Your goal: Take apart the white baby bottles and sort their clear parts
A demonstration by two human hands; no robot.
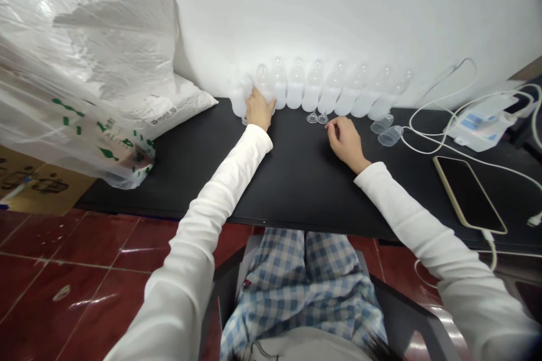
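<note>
Several milky-white bottles (295,93) with clear domed tops stand side by side in a curved row against the wall. At the row's left end, my left hand (259,110) is closed around a bottle (263,82), covering its lower part. Another bottle (239,98) stands just left of that hand. My right hand (346,140) rests on the black table with its fingers loosely curled and nothing visible in them. Small clear teats (317,118) lie just left of its fingertips. Farther right lie clear cup-shaped caps (390,135).
A big white plastic sack (105,45) and a printed clear bag (110,146) fill the left side, near a cardboard box (46,186). On the right are a phone (469,194), white cables (432,149) and a white power strip (483,127). The black table's (296,192) front edge is above my lap.
</note>
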